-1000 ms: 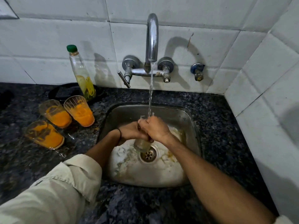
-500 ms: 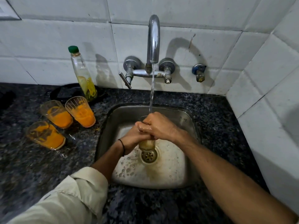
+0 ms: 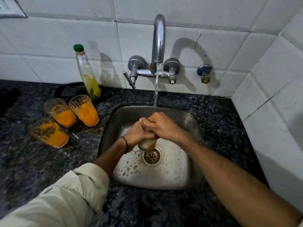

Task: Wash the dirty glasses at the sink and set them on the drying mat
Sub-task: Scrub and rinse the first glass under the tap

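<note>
Dull, wet stainless steel for the sink (image 3: pixel 193 122), beaded with bubbles, below a polished chrome tap (image 3: pixel 158 38). Speckled dark stone, smooth and damp, for the counter (image 3: pixel 221 122); scuffed white ceramic for the wall tiles (image 3: pixel 196 12). Clear glass smeared orange in the counter tumblers (image 3: pixel 84 110) and the held glass (image 3: pixel 147 143), a green plastic cap (image 3: pixel 78 47) on the clear bottle (image 3: pixel 86 71), soft pale cloth in the sleeve (image 3: pixel 73 194).

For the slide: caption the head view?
Left hand and right hand grip a glass under the running tap over the sink; three orange-stained glasses stand on the counter.
</note>
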Motion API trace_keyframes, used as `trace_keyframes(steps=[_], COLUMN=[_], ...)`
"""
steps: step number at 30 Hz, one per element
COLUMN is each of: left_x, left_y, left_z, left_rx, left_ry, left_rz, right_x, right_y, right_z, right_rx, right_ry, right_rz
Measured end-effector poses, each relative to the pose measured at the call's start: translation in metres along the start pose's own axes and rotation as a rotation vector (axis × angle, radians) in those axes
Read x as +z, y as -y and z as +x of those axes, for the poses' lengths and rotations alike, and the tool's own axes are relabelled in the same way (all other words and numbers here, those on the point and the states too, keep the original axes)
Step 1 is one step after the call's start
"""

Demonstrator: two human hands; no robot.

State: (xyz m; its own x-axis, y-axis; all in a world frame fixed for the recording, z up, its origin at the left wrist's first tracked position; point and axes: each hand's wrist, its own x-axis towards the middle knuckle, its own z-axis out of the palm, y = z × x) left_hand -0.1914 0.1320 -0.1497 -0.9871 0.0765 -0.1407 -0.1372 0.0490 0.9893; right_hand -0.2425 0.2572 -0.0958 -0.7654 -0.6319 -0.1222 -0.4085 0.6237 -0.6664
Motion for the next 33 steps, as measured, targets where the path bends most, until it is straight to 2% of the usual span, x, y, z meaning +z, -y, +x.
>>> trace_keyframes(steps=[3, 4, 5, 7, 9, 11, 12, 15, 17, 19, 20, 22, 24, 26, 29, 31, 33], left_x=[0.024, 0.032, 0.037, 0.032, 0.016, 0.006, 0.008, 0.021, 0.022, 0.012, 0.005, -0.009, -0.011, -0.003, 0.008, 0.008, 0.005], left_y=[0.0, -0.001, -0.002, -0.001, -0.006, -0.008, -0.006, 0.003, 0.008, 0.009, 0.008, 0.011, 0.012, 0.012, 0.009, 0.009, 0.005], left_z=[0.005, 0.005, 0.004, 0.002, -0.003, -0.006, -0.004, 0.012, 0.014, 0.011, 0.008, 0.006, 0.007, 0.008, 0.015, 0.018, 0.015], left_rx=[0.008, 0.032, 0.064, 0.061, 0.016, -0.036, -0.044, 0.009, 0.091, 0.155, 0.161, 0.14, 0.099, 0.083, 0.129, 0.176, 0.196], left_ry=[-0.371, -0.49, -0.55, -0.445, -0.182, -0.033, -0.069, -0.437, -0.513, -0.416, -0.339, -0.183, -0.093, -0.086, -0.155, -0.238, -0.268], left_rz=[0.413, 0.538, 0.557, 0.335, 0.052, -0.001, 0.058, 0.435, 0.507, 0.369, 0.31, 0.303, 0.403, 0.405, 0.458, 0.492, 0.493], right_x=[0.022, 0.03, 0.034, 0.032, 0.015, 0.003, 0.003, 0.023, 0.041, 0.045, 0.038, 0.012, -0.016, -0.021, 0.0, 0.021, 0.042], right_y=[0.01, 0.014, 0.016, 0.012, 0.008, 0.004, 0.002, 0.015, 0.024, 0.018, 0.009, -0.016, -0.034, -0.034, -0.021, -0.009, -0.002], right_z=[0.002, 0.003, 0.004, 0.005, 0.0, -0.003, -0.004, -0.003, -0.006, -0.015, -0.022, -0.03, -0.026, -0.016, -0.004, -0.001, -0.002], right_rx=[0.285, 0.346, 0.344, 0.228, 0.072, -0.035, -0.05, 0.115, 0.205, 0.134, 0.048, -0.231, -0.474, -0.511, -0.168, 0.125, 0.277], right_ry=[-0.282, -0.347, -0.381, -0.354, -0.197, -0.057, -0.07, -0.259, -0.303, -0.208, -0.096, 0.131, 0.26, 0.359, 0.293, 0.154, -0.014], right_rz=[0.156, 0.17, 0.118, -0.045, -0.098, -0.103, -0.109, -0.058, -0.015, -0.058, -0.113, -0.407, -0.805, -0.963, -0.683, -0.307, 0.07])
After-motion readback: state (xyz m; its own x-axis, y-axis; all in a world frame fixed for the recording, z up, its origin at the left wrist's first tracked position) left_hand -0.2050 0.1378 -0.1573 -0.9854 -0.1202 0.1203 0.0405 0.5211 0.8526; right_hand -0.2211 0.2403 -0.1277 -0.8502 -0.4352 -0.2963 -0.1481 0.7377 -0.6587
